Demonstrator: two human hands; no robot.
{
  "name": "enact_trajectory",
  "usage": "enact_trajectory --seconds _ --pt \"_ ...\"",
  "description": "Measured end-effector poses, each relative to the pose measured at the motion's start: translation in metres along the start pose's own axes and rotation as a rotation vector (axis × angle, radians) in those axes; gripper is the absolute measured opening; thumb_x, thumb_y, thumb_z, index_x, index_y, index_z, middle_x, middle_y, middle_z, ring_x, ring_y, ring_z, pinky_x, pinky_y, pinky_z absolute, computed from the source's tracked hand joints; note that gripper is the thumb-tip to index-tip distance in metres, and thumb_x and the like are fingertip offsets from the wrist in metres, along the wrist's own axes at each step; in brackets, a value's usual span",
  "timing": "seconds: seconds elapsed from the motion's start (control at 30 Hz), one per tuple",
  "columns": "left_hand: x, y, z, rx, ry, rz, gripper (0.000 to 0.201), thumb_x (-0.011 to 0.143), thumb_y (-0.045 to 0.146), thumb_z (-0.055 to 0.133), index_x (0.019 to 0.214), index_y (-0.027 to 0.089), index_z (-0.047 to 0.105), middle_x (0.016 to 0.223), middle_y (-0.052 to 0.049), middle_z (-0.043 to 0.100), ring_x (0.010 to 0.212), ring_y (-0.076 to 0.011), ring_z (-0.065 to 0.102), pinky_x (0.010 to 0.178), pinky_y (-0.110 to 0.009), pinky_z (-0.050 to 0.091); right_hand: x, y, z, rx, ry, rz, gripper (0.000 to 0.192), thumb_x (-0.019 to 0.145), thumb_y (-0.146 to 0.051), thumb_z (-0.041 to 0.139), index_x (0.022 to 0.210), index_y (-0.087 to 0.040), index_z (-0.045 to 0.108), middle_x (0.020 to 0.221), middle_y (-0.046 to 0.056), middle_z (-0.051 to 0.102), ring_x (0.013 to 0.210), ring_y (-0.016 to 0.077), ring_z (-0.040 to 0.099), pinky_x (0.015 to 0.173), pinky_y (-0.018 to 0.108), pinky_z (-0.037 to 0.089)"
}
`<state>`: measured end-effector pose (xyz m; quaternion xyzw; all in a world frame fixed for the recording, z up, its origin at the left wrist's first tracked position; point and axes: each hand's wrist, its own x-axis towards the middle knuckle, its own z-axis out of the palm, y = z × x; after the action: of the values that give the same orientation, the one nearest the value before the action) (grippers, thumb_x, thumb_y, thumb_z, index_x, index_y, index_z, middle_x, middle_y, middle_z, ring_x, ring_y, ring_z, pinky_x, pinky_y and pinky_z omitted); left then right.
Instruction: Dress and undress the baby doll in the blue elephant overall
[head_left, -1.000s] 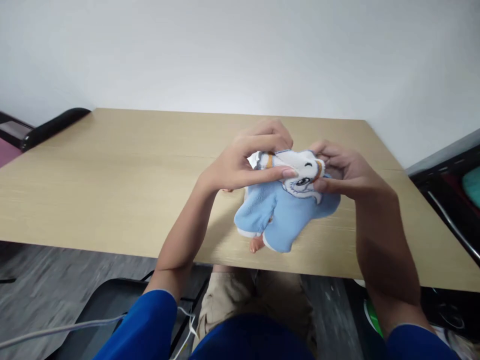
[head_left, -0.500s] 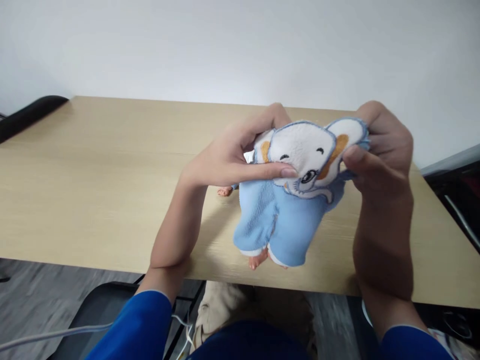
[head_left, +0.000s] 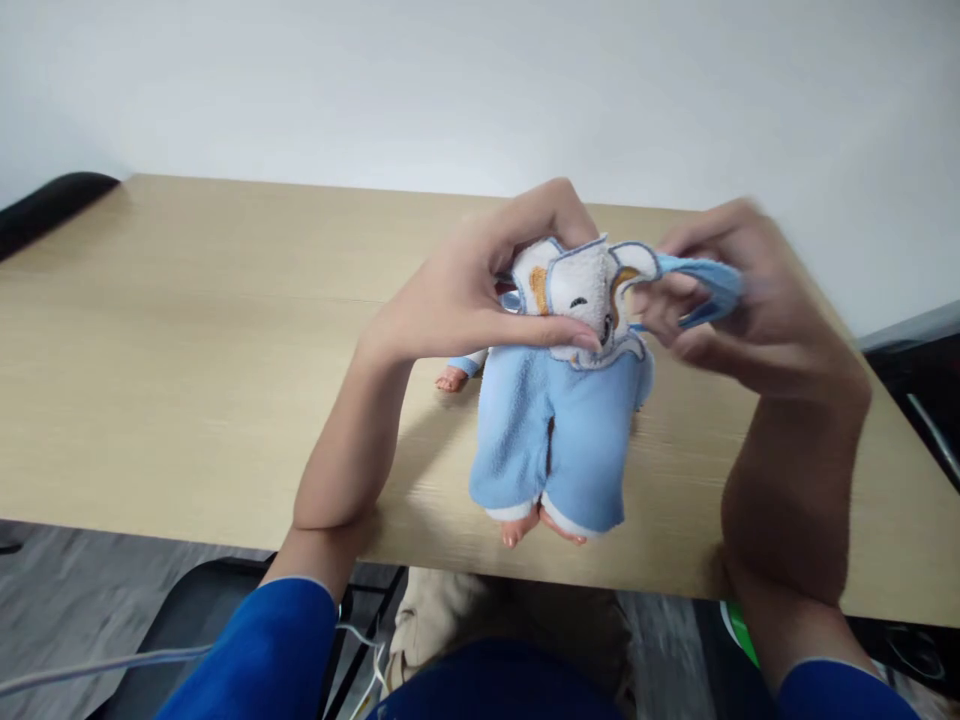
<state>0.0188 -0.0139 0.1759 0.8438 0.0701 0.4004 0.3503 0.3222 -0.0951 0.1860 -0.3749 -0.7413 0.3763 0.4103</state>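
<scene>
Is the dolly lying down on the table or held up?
Held up. Both hands, left hand and right hand, hold the doll by its elephant hood; its feet dangle at the table edge.

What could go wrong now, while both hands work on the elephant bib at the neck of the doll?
1. The doll stands near the front edge of the table, its feet almost at the edge; it might slip off.
2. The right hand is blurred from motion and pulls the blue strap; the strap may slip out.
3. The left hand pinches only the bib, so the hold on the doll may be weak.
</scene>
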Motion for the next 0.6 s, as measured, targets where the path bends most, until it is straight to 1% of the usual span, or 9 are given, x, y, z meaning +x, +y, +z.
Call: enact_trajectory --seconds 0.07,0.1,0.13,0.23,0.33,0.4,0.47,0.53,0.6 --pt "0.0 0.005 0.003 0.033 0.02 0.011 0.055 0.096 0.073 0.102 0.117 0.028 0.079 0.123 -0.009 0.082 0.109 -0.027 0.082 0.092 -0.041 0.07 0.007 0.006 -0.002 -0.152 -0.306 -0.038 0.039 0.094 -0.049 0.106 0.12 -0.029 0.084 0.104 0.003 0.083 0.093 0.0256 0.076 0.075 0.037 0.065" --pt "-0.001 0.008 0.004 0.044 0.025 0.014 0.052 0.098 0.072 0.1 0.118 0.028 0.079 0.125 -0.008 0.082 0.111 -0.0263 0.082 0.093 -0.04 0.07 0.01 0.01 -0.001 -0.212 -0.405 -0.087 0.029 0.099 -0.047 0.102 0.114 -0.027 0.088 0.104 0.004 0.086 0.096 0.0265 0.079 0.079 0.037 0.068" --pt "-0.001 0.011 0.005 0.048 0.025 0.016 0.05 0.101 0.07 0.098 0.119 0.028 0.078 0.126 -0.008 0.082 0.112 -0.0253 0.083 0.095 -0.039 0.07 0.013 0.014 -0.001 -0.241 -0.449 -0.118 0.024 0.102 -0.048 0.099 0.11 -0.026 0.09 0.103 0.004 0.088 0.097 0.0266 0.08 0.082 0.036 0.07" --pt "-0.003 0.014 0.0 0.031 -0.02 -0.017 0.048 0.106 0.061 0.097 0.126 0.024 0.074 0.125 -0.007 0.084 0.113 -0.0222 0.083 0.096 -0.035 0.071 0.014 0.021 0.003 -0.204 -0.379 -0.181 0.019 0.102 -0.046 0.097 0.102 -0.027 0.094 0.098 0.002 0.09 0.088 0.024 0.081 0.081 0.034 0.072" --pt "-0.005 0.008 -0.014 0.008 -0.245 -0.124 0.047 0.104 0.057 0.099 0.131 0.025 0.077 0.122 -0.005 0.088 0.114 -0.0246 0.086 0.093 -0.034 0.073 0.008 0.023 0.005 -0.125 -0.181 -0.196 0.017 0.098 -0.044 0.102 0.099 -0.028 0.096 0.094 0.001 0.089 0.088 0.0262 0.083 0.084 0.039 0.074" --pt "-0.005 0.002 -0.021 -0.015 -0.391 -0.163 0.041 0.105 0.059 0.098 0.128 0.028 0.083 0.115 -0.003 0.09 0.113 -0.0274 0.088 0.093 -0.036 0.075 0.004 0.024 0.005 -0.094 -0.049 -0.149 0.027 0.09 -0.05 0.109 0.102 -0.029 0.097 0.1 0.003 0.091 0.093 0.0297 0.085 0.089 0.044 0.075" --pt "-0.004 -0.001 -0.024 -0.054 -0.4 -0.153 0.035 0.108 0.058 0.094 0.124 0.028 0.086 0.111 -0.003 0.09 0.112 -0.0278 0.089 0.094 -0.036 0.076 0.002 0.026 0.005 -0.071 0.016 -0.084 0.038 0.08 -0.053 0.117 0.102 -0.03 0.097 0.104 0.004 0.092 0.095 0.0309 0.085 0.09 0.045 0.076" --pt "-0.004 0.0 -0.022 -0.088 -0.329 -0.146 0.032 0.111 0.058 0.091 0.123 0.028 0.087 0.114 -0.005 0.09 0.113 -0.0267 0.089 0.096 -0.035 0.076 0.003 0.03 0.005 -0.047 0.01 -0.035 0.042 0.076 -0.051 0.119 0.103 -0.028 0.096 0.103 0.005 0.091 0.095 0.0304 0.084 0.09 0.044 0.075" --pt "-0.004 0.001 -0.017 -0.118 -0.261 -0.145 0.034 0.114 0.059 0.087 0.125 0.028 0.085 0.119 -0.006 0.09 0.117 -0.0258 0.088 0.099 -0.035 0.076 0.004 0.034 0.004 -0.031 -0.016 -0.004 0.042 0.078 -0.052 0.118 0.103 -0.025 0.096 0.101 0.006 0.09 0.098 0.03 0.084 0.092 0.042 0.074"
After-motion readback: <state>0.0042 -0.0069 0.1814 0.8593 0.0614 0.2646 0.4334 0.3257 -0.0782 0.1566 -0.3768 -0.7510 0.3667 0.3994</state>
